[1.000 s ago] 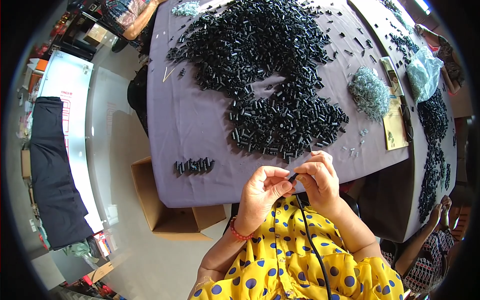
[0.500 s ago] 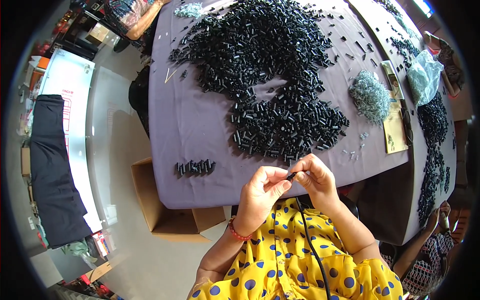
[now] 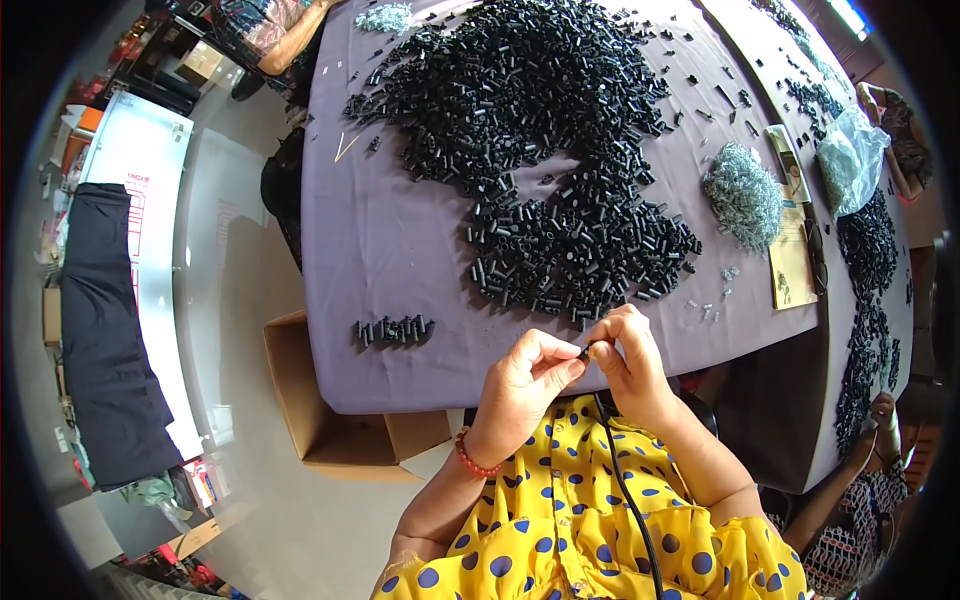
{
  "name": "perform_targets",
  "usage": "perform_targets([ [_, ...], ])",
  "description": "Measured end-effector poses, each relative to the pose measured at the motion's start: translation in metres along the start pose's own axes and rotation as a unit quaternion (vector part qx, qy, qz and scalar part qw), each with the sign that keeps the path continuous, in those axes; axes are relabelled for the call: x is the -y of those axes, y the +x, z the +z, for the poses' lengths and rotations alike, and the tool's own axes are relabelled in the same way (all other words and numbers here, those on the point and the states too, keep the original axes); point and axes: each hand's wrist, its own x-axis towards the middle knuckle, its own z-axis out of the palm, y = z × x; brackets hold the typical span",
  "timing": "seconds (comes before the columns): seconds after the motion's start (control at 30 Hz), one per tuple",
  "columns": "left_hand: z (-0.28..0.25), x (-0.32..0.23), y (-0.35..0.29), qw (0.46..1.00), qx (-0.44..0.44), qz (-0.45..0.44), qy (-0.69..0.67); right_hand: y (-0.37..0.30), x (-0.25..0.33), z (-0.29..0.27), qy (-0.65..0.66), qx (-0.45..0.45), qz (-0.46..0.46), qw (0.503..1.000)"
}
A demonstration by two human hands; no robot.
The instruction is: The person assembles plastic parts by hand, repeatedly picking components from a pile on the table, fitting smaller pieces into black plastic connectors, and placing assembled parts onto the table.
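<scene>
Both my hands meet over the near edge of the cloth-covered table (image 3: pixel 400 280). A small black cylindrical part (image 3: pixel 585 352) is pinched between them. My left hand (image 3: pixel 530 385) has thumb and forefinger closed on one end of it, and a red bead bracelet circles that wrist. On the other end are the closed fingertips of my right hand (image 3: pixel 632 360). Most of the part is hidden by the fingers. Just beyond my hands lies a big heap of similar black cylindrical parts (image 3: pixel 590 245). A short row of black parts (image 3: pixel 393 330) sits to the left.
Right of the heap are a pile of small clear pieces (image 3: pixel 743 195), a yellow card (image 3: pixel 792 270) and dark glasses (image 3: pixel 816 255). An open cardboard box (image 3: pixel 350 440) stands below the table's left corner. Other people's arms (image 3: pixel 295 45) show at far left and right.
My hands stay together, with the right fingers shifting slightly around the small black part. The view has moved a little. At lower right, another person's hands have changed position.
</scene>
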Motion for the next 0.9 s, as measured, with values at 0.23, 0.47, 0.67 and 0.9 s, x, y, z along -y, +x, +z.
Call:
perform_targets([
  [0.23,-0.001,-0.001,-0.002,1.000,-0.007,0.013,0.027,-0.008,0.000,0.002,0.202,0.025,0.130,0.970],
  [0.47,-0.004,0.000,-0.002,0.999,0.015,-0.022,-0.043,-0.006,0.004,-0.004,0.372,0.031,0.225,0.900],
  [0.67,-0.005,0.000,-0.003,0.998,0.008,-0.031,-0.052,-0.005,0.005,-0.007,0.412,0.022,0.243,0.878],
  [0.9,-0.003,-0.001,-0.004,0.998,0.006,-0.028,-0.057,-0.003,0.008,-0.009,0.458,0.000,0.268,0.847],
])
